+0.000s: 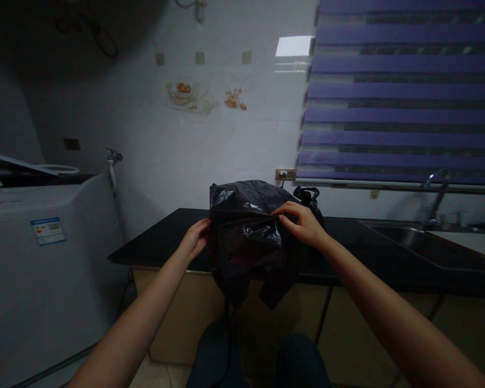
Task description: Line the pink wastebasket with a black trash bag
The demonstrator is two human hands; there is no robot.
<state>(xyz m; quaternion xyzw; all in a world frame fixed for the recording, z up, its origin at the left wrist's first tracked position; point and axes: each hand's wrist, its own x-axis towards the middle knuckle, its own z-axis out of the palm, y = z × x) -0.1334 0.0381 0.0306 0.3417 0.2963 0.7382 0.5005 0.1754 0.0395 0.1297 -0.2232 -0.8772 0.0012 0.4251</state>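
Note:
A shiny black plastic bag (246, 242) is spread in front of me at the counter's front edge, its two handle loops hanging down below. My left hand (196, 237) pinches the bag's left edge between thumb and fingers. With thumb and fingertips closed, my right hand (301, 221) grips a fold along the bag's upper right part. A crease runs across the bag between both hands. Behind my right hand sits another black bag (313, 199) with a knotted top, partly hidden. What lies beneath the spread bag cannot be seen.
The black countertop (157, 237) runs along the tiled wall above cream cabinets. At right are a sink (412, 242) and a faucet (436, 199). A washing machine (44, 231) with raised lid stands at left. A plug sits in a wall socket (285, 174) behind the bags.

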